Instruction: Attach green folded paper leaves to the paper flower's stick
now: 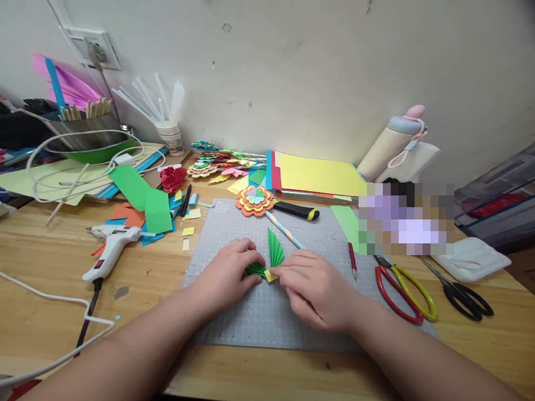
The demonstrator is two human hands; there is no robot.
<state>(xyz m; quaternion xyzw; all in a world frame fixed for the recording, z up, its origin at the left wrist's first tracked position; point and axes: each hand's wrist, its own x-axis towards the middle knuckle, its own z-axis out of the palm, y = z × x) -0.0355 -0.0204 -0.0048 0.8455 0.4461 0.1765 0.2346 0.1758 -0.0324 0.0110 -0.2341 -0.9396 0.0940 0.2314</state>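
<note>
- Green pleated paper (276, 249), fanned in two, is at the middle of the gray mat (234, 328), a yellow piece (271, 275) at its join.
- Left hand (228, 270): pinched on the left fan.
- Right hand (320, 287): fingertips touching the yellow piece; cannot tell if gripping.
- Beyond: paper flower (254, 200).

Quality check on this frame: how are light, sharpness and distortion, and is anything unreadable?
Head view: soft, fairly even light, without strong glare on the cutting mat; head view: left hand, right hand and pleated green paper reasonably clear; head view: bottle leans outward, perhaps wide-angle stretch; head view: pixelated patch at right hides what is there.
</note>
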